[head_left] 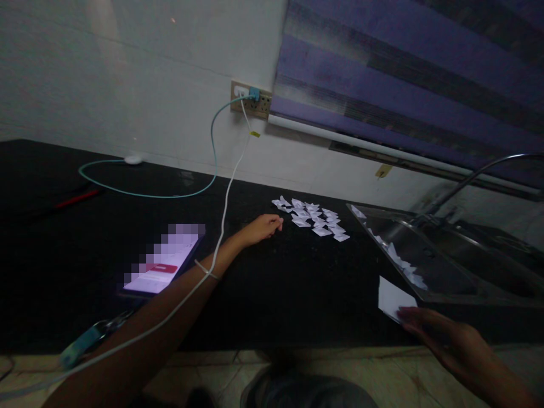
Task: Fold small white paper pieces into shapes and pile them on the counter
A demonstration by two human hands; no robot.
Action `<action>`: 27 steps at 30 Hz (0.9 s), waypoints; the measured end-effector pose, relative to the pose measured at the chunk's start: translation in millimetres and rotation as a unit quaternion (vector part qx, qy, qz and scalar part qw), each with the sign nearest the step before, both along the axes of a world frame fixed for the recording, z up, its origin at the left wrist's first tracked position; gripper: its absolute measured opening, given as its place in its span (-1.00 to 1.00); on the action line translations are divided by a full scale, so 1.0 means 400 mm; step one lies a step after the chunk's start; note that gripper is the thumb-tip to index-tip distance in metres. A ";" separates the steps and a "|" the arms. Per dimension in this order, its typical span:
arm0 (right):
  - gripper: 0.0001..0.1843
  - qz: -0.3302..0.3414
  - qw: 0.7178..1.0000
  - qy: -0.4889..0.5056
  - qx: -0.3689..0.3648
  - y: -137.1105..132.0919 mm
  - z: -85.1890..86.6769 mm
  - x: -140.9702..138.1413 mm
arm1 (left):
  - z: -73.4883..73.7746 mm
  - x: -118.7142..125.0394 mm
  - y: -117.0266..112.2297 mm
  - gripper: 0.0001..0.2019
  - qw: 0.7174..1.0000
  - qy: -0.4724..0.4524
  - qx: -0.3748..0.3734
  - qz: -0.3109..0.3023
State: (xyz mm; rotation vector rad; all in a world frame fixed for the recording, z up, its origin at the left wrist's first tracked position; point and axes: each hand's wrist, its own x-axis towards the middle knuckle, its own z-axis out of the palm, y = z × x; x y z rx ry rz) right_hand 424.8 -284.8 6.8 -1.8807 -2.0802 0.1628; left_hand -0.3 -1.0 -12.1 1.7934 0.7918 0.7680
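My left hand (267, 228) reaches over the dark counter with its fingers curled together, just short of a group of folded white paper boats (314, 215). Whether anything small is inside those fingers is hidden. My right hand (442, 328), low at the right, grips a white piece of paper (394, 297) by its near corner, above the counter. It cannot be told whether this is one folded sheet or a stack. More small folded papers (399, 258) line the left rim of the sink.
A steel sink (429, 258) with a curved faucet (480, 173) is at the right. A lit phone or tablet (164, 269) lies left of my left arm. A white cable (224, 218) crosses that arm from the wall socket (262, 105). A teal-handled tool (83, 343) lies near the front edge.
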 end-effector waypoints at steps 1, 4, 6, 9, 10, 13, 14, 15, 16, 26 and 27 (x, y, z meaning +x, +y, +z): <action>-0.56 -0.006 1.000 0.019 -0.016 0.003 0.008 -0.002 | 0.003 0.000 -0.002 -0.68 1.000 -0.002 0.000 0.000; -0.43 -0.025 0.997 0.058 -0.045 0.022 0.044 -0.009 | 0.007 0.000 -0.007 -0.69 1.000 -0.012 -0.007 -0.004; -0.36 -0.038 0.996 0.074 -0.030 0.040 0.075 -0.011 | 0.006 0.001 -0.007 -0.69 1.000 -0.017 -0.012 -0.007; -0.40 -0.068 0.994 0.086 0.012 0.074 0.130 -0.018 | 0.003 0.001 -0.006 -0.67 1.000 -0.008 -0.005 -0.006; -0.43 -0.085 0.992 0.082 0.047 0.088 0.152 -0.028 | 0.002 0.002 -0.005 -0.67 1.000 -0.006 0.001 -0.006; -0.56 -0.121 0.979 0.102 0.126 0.152 0.215 -0.099 | 0.001 0.007 -0.005 -0.63 1.000 -0.020 -0.006 -0.013; -0.60 -0.116 0.976 0.120 0.138 0.181 0.230 -0.138 | 0.002 0.009 -0.005 -0.59 0.999 -0.030 -0.016 -0.016; -0.63 -0.103 0.975 0.136 0.145 0.215 0.240 -0.183 | 0.003 0.011 -0.005 -0.54 0.999 -0.041 -0.025 -0.016; -0.63 -0.082 0.971 0.148 0.167 0.253 0.242 -0.232 | 0.004 0.013 -0.005 -0.49 0.998 -0.049 -0.036 -0.019; -0.80 0.213 0.926 0.275 0.149 0.627 0.094 -0.624 | -0.045 0.026 0.045 -0.22 0.970 -0.176 -0.167 -0.031; -0.80 0.219 0.922 0.279 0.155 0.640 0.087 -0.639 | -0.051 0.033 0.055 -0.23 0.968 -0.185 -0.171 -0.016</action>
